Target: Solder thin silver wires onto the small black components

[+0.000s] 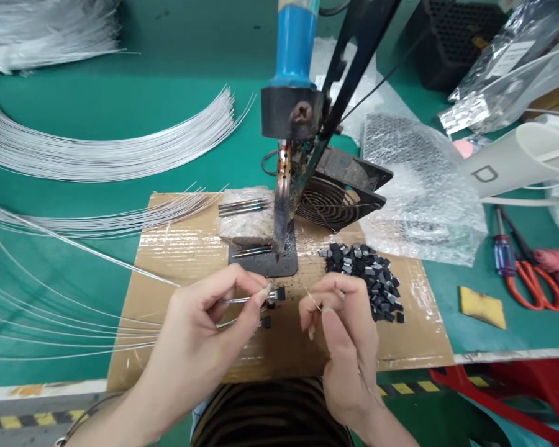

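Note:
My left hand (pixel 205 329) pinches a thin cable by its end, where a small black connector (pixel 280 293) with a metal part sticks out past the fingertips. Below those fingers, a second black connector (pixel 265 322) shows on another wire. Between the thumb and fingers of my right hand (pixel 347 338) is a fine strand of solder wire (pixel 311 298), pointing up and left. A soldering iron (pixel 295 46) hangs in a clamp just beyond both hands, its tip (pixel 280 230) pointing down. Right of the tip lies a pile of small black connectors (pixel 366 276).
Cardboard (pixel 410 344) covers the green table. A wrapped block (pixel 246 233) and a small fan (pixel 338 192) flank the iron. White cable bundles (pixel 121 158) lie left. Bubble wrap (pixel 423 192), a mug (pixel 507 164), a yellow sponge (pixel 482 307) and red-handled scissors (pixel 531 285) are right.

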The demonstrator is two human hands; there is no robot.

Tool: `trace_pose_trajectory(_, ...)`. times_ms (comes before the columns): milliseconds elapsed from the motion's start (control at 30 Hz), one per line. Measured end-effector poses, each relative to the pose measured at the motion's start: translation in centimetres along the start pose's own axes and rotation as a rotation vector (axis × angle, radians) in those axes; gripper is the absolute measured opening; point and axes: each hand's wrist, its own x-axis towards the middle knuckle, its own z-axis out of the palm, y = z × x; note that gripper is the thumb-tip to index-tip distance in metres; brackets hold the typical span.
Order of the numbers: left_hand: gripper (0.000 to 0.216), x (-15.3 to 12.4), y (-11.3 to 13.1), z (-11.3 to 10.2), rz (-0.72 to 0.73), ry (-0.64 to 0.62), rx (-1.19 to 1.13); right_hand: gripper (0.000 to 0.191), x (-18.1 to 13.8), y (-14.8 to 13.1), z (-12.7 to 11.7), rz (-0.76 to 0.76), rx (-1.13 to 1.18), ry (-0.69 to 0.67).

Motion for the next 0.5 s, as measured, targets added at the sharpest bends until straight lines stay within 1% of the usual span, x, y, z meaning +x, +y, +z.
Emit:
trace_pose_trajectory(33, 0.011, 0.0, 0.0, 0.0, 0.004, 0.001, 0.005, 0.015, 0.0, 0.0, -0.1, 0.001, -0.013, -0.004)
trace_pose_trajectory(100, 0.011, 0.2, -0.1, 0.0, 0.023, -0.008, 0.014, 0.024, 0.1, -0.1, -0.2, -0.015, -0.039, -0.022)
trace_pose_trajectory(133, 0.011, 0.2, -0.1, -0.1, 0.032, -0.014, 0.016, 0.025, 0.2, -0.1, -0.3, -0.032, -0.050, -0.034)
trace_pose_trajectory(267, 0.011, 0.5, 0.0, -0.1, 0.029, -0.016, 0.011, 0.016, 0.5, -0.5, -0.3, -0.080, 0.000, -0.064)
trace_pose_trajectory(400, 0.011, 0.6, 0.5, 0.0, -0.003, -0.003, -0.013, 0.016, 0.6, -1.1, -0.2, -0.018, 0.113, -0.085)
trace_pose_trajectory(500, 0.011, 0.7, 0.6, 0.1, 0.000, -0.006, -0.016, 0.018, 0.7, -1.2, 0.0, -0.010, 0.135, -0.072)
